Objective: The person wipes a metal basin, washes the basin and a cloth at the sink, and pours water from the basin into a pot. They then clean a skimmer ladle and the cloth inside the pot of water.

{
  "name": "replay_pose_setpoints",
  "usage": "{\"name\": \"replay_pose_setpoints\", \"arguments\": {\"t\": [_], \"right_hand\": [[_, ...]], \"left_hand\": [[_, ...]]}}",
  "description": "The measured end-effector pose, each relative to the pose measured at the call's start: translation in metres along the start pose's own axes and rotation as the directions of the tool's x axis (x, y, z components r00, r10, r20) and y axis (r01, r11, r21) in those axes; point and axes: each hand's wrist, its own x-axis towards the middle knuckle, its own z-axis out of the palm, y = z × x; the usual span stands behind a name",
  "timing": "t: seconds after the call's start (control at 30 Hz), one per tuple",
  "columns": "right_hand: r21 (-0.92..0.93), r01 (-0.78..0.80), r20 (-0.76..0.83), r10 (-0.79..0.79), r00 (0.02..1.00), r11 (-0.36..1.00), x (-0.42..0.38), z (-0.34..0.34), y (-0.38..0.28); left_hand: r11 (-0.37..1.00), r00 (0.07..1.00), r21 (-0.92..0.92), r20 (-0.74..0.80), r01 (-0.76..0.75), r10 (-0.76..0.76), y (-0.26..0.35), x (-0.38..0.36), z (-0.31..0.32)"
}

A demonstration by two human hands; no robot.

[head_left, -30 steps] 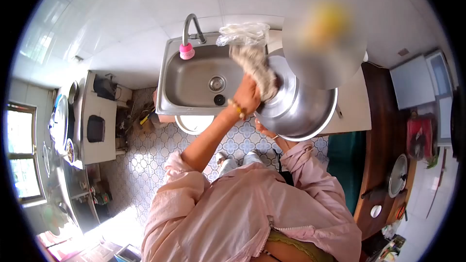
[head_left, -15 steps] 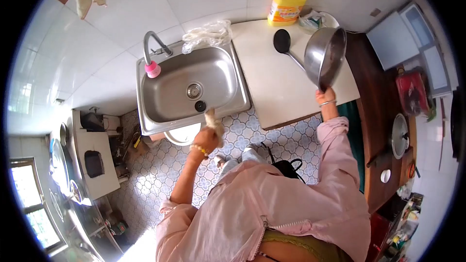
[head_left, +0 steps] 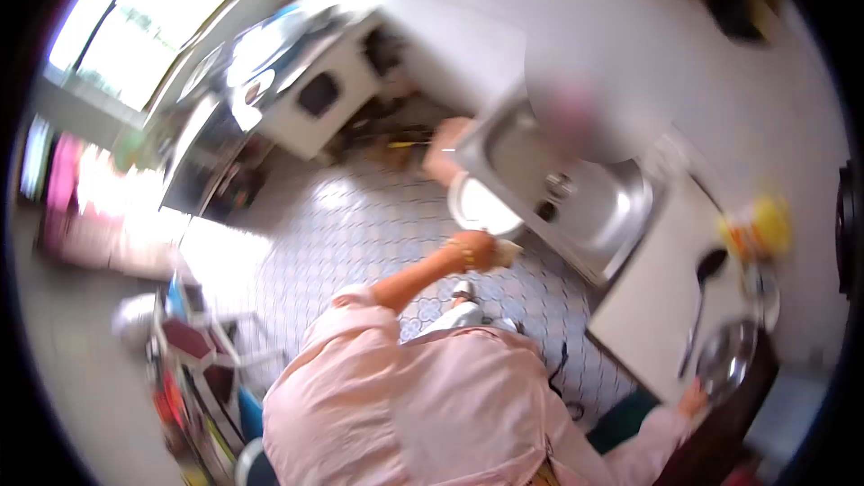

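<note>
Left arm forward, left hand (head_left: 472,251) closed on crumpled beige cloth (head_left: 508,255) pointing right, near round white basin (head_left: 487,207). Right arm out; right hand (head_left: 693,398) grips shiny round steel bowl (head_left: 728,360) by white countertop (head_left: 641,324); mouth direction blurred.

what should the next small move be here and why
Probably settle the metal bowl steadily before the right hand lets go: that hand grips its rim near the black ladle, and blur hides whether the bowl rests on anything. The left hand, away from it, holds a cloth.
</note>
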Motion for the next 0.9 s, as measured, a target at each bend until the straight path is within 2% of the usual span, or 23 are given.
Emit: {"name": "replay_pose_setpoints", "arguments": {"t": [0.03, 0.1, 0.23, 0.3, 0.37, 0.4, 0.43, 0.47, 0.5, 0.53, 0.57, 0.6, 0.63, 0.67, 0.7, 0.73, 0.77, 0.83, 0.9], "right_hand": [[-0.043, -0.036, -0.016, 0.036, 0.999, 0.998, 0.005, -0.002, 0.012], [-0.029, -0.083, -0.014, 0.082, 0.997, 0.996, 0.007, -0.002, 0.0], [-0.016, -0.018, -0.016, 0.018, 1.0, 1.0, 0.015, 0.014, -0.012], [-0.015, 0.074, -0.036, -0.075, 0.997, 0.997, 0.015, 0.017, -0.011], [-0.044, 0.302, -0.1, -0.305, 0.947, 0.952, 0.011, 0.016, -0.011], [-0.089, 0.376, -0.111, -0.384, 0.917, 0.922, -0.001, 0.014, -0.007], [-0.095, 0.332, -0.052, -0.337, 0.94, 0.939, 0.003, 0.025, -0.021], [-0.106, 0.273, 0.002, -0.274, 0.962, 0.956, 0.002, 0.036, -0.035], [-0.122, 0.2, 0.048, -0.195, 0.98, 0.972, -0.006, 0.039, -0.034], [-0.121, 0.109, 0.092, -0.098, 0.991, 0.987, -0.015, 0.04, -0.032], [-0.109, 0.046, 0.194, -0.024, 0.981, 0.993, -0.025, 0.047, -0.023], [0.432, -0.262, -0.044, 0.31, 0.95, 0.863, -0.034, 0.035, -0.07], [0.087, -0.428, 0.087, 0.421, 0.903, 0.9, -0.023, -0.006, -0.123], [-0.082, -0.376, 0.178, 0.385, 0.906, 0.923, -0.017, -0.037, -0.156], [-0.232, -0.284, 0.085, 0.31, 0.947, 0.93, -0.016, -0.021, -0.15], [-0.232, -0.311, 0.218, 0.361, 0.907, 0.922, -0.006, -0.027, -0.156], [-0.271, -0.248, 0.191, 0.304, 0.933, 0.93, -0.005, -0.027, -0.157], [-0.386, -0.194, 0.361, 0.341, 0.868, 0.902, 0.007, -0.03, -0.164], [-0.371, -0.168, 0.392, 0.317, 0.864, 0.914, 0.013, -0.019, -0.161]], "left_hand": [[0.996, 0.996, -0.047, -0.043, 0.076, -0.078, 0.006, -0.012, -0.007], [0.999, 0.998, -0.026, -0.062, 0.027, -0.029, -0.009, -0.018, -0.001], [0.996, 0.995, -0.079, -0.088, 0.047, -0.054, -0.026, -0.032, 0.006], [0.989, 0.995, -0.128, -0.067, 0.071, -0.08, -0.034, -0.028, 0.015], [0.968, 0.994, -0.233, -0.033, 0.096, -0.106, -0.028, -0.031, 0.015], [0.978, 0.997, -0.202, -0.049, 0.043, -0.054, -0.032, -0.026, 0.025], [0.966, 0.975, -0.167, 0.139, 0.195, -0.173, -0.009, -0.039, -0.003], [0.973, 0.98, -0.175, 0.156, 0.153, -0.126, -0.019, -0.03, 0.004], [0.956, 0.984, -0.256, 0.14, 0.144, -0.111, -0.011, -0.031, 0.004], [0.897, 0.988, -0.42, 0.118, 0.139, -0.098, -0.017, -0.03, 0.009], [0.962, 0.999, -0.27, -0.011, -0.039, 0.038, -0.033, -0.021, 0.026], [0.973, 0.975, -0.113, -0.122, -0.202, 0.188, -0.045, -0.011, 0.041], [0.964, 0.966, -0.093, -0.09, -0.25, 0.242, -0.04, -0.009, 0.04], [0.964, 0.972, -0.124, -0.058, -0.234, 0.228, -0.033, -0.014, 0.034], [0.966, 0.979, -0.16, -0.027, -0.202, 0.2, -0.025, -0.013, 0.029], [0.959, 0.969, -0.138, -0.071, -0.246, 0.238, -0.021, -0.014, 0.028], [0.956, 0.965, -0.132, -0.066, -0.261, 0.254, -0.009, -0.018, 0.021], [0.943, 0.955, -0.178, -0.15, -0.282, 0.257, 0.008, -0.022, 0.009], [0.932, 0.948, -0.19, -0.146, -0.309, 0.284, 0.013, -0.018, 0.007]]}}
